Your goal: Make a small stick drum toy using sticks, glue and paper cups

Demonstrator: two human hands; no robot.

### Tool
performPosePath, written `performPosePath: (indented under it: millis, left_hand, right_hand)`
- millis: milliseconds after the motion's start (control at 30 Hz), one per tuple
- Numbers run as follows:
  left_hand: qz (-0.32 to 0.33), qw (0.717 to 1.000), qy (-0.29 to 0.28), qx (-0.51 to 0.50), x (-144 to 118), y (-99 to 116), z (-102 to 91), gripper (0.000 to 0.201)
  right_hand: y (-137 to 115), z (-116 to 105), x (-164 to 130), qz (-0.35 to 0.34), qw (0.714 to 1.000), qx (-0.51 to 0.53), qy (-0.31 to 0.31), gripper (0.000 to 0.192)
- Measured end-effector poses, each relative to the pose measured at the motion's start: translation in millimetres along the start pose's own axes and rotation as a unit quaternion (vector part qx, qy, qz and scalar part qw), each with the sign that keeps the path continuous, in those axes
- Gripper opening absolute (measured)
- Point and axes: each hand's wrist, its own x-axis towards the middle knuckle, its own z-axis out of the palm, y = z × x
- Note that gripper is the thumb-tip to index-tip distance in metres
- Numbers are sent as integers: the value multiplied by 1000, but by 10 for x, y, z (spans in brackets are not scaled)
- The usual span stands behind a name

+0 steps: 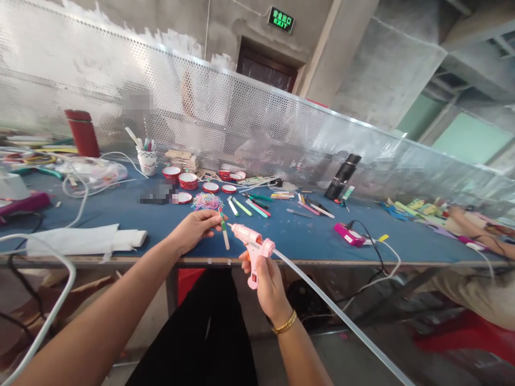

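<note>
Between the thumb and fingers of my left hand (196, 228) is a wooden craft stick (225, 236), its upper part coloured green and red. My right hand (269, 284) wraps round the handle of a pink hot glue gun (251, 244). A long clear glue stick (341, 316) trails from the back of the gun toward the lower right. The gun's nozzle points left, close to the craft stick; whether they touch I cannot tell. Just beyond my left hand lies a pile of coloured loops (207, 201), with several markers (242, 206) to its right.
Red-rimmed round lids (188, 180), a cup of pens (147, 160) and a red bottle (82, 133) stand toward the back. A white roll (86, 239) lies left. At right are a black flask (343, 177), a purple device (349, 235) with cables and another person's arm (478, 233).
</note>
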Motion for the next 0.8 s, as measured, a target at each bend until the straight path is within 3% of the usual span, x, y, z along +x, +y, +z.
performPosePath:
  millis: [200,333,467,600,800]
  left_hand:
    - [-7,1000,4,9,172,146,24,41]
    - [63,998,-23,-14,566,464,61,33]
    - [66,996,-55,1,967,639,7,28]
    - [41,995,-90,16,1163,539,-129,28]
    - [11,992,-124,24,1202,242,-253,33]
  right_hand:
    - [-116,-31,185,-27,999,-17,7,67]
    - [-132,-124,537,-67,997,-7,26,65]
    - [-28,-178,851,-64,997,15,42,70]
    - [121,-133,969,-49,998,13,31,73]
    - [194,-75,937,-35,999,-9,9,67]
